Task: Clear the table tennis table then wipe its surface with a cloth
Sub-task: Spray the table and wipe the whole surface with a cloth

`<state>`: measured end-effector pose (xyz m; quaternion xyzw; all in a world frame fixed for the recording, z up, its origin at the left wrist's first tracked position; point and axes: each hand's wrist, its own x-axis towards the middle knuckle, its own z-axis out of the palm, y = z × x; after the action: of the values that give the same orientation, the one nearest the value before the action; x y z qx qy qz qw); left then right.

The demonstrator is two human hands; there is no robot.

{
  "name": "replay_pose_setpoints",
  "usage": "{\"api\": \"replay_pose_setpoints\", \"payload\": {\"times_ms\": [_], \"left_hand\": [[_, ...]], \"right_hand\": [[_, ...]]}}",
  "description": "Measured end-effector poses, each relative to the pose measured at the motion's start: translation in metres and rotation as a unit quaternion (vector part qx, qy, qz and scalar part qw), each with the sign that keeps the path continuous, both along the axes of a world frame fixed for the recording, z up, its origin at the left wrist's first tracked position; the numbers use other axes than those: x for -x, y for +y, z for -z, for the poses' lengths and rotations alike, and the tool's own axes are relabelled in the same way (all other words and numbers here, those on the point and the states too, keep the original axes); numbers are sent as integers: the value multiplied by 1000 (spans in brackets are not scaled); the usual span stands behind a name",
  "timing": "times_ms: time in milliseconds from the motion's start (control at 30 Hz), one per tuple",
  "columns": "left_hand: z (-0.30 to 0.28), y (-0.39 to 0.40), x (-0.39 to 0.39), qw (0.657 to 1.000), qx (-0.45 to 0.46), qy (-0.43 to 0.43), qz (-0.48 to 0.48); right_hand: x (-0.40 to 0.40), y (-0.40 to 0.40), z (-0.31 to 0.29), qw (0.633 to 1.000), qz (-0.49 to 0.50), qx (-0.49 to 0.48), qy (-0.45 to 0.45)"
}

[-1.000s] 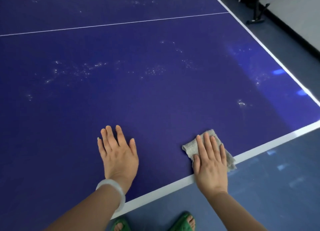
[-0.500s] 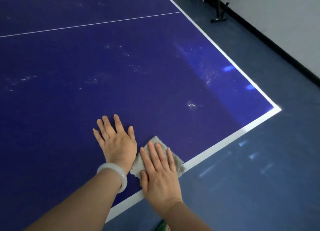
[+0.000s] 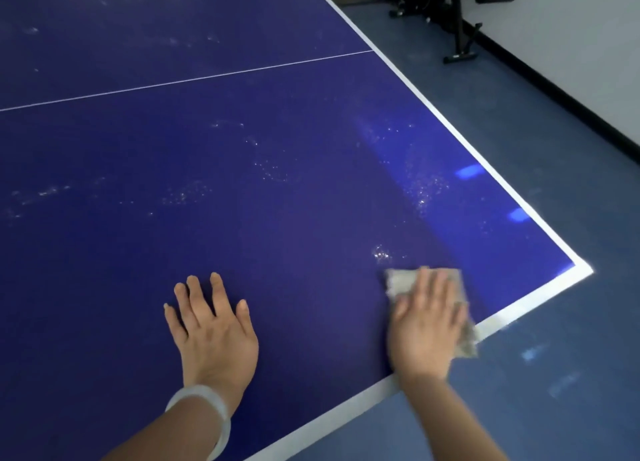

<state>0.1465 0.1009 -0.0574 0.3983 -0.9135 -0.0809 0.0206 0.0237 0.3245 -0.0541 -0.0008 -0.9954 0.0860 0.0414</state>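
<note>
The blue table tennis table (image 3: pixel 242 190) fills most of the view, with white edge lines and pale dusty specks scattered over its surface. My right hand (image 3: pixel 426 325) lies flat with straight fingers on a grey cloth (image 3: pixel 398 282), pressing it onto the table close to the near white edge, not far from the table's near right corner. The cloth's right part hangs slightly past the edge. My left hand (image 3: pixel 211 329) rests flat on the bare table surface to the left, fingers spread, a pale bangle on the wrist.
Blue floor (image 3: pixel 554 391) lies beyond the table's near and right edges. A black exercise machine (image 3: pixel 457 20) stands on the floor at the top right by a white wall with a dark skirting. A thin white centre line crosses the table.
My right hand has slid the cloth to the right along the near edge, away from my left hand. The left hand has stayed planted. The view has shifted a little.
</note>
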Motion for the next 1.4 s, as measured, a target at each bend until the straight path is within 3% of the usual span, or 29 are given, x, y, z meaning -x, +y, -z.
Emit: {"api": "replay_pose_setpoints", "payload": {"times_ms": [67,133,233,267,300,367,400,433,500,567,633,767,833,900,1000,1067,1100,1167,1233,1333,1400], "left_hand": [[2,0,1,1000,4,-2,-2],[3,-1,1,1000,15,-2,-5],[3,-1,1,1000,26,2,-2],[3,-1,1,1000,29,1,-3],[3,0,1,999,31,-1,-4],[2,0,1,999,34,-4,-4],[2,-1,1,999,36,-4,-4],[2,-1,1,999,37,-3,-3],[2,-1,1,999,38,-6,-3],[2,-1,1,999,40,-8,-3],[2,0,2,999,40,-7,-3],[4,-1,1,999,35,-3,-5],[5,-1,1,999,33,0,-5],[4,-1,1,999,32,0,-4],[3,0,2,999,32,-2,-3],[2,-1,2,1000,31,-4,-4],[1,0,2,1000,30,-7,-5],[0,0,2,1000,27,-10,-5],[0,0,2,1000,22,-11,-5],[0,0,2,1000,16,-12,-6],[0,0,2,1000,16,-10,-5]], "right_hand": [[-37,-36,2,988,-149,-24,22],[-66,-55,0,950,-311,-33,3],[-30,-37,-2,886,-458,-69,9],[-3,-23,1,887,-451,-93,21],[28,-7,5,911,-400,-94,32],[85,33,5,980,-193,-55,10],[102,50,3,996,-82,-23,-14],[111,60,2,999,5,2,-33],[103,51,3,997,71,13,-25],[71,14,4,1000,18,1,5],[30,-32,8,994,-103,-17,22],[-3,-84,4,918,-394,-36,14],[31,-68,1,886,-460,-54,22],[76,-36,4,914,-401,-60,22],[125,28,6,992,-123,-16,8],[122,45,5,1000,25,13,-6],[109,39,6,999,48,18,-1],[70,12,5,1000,-7,4,23],[19,-22,6,990,-141,-15,27],[-46,-48,4,934,-353,-45,3],[-45,-36,0,901,-430,-53,1]]}}
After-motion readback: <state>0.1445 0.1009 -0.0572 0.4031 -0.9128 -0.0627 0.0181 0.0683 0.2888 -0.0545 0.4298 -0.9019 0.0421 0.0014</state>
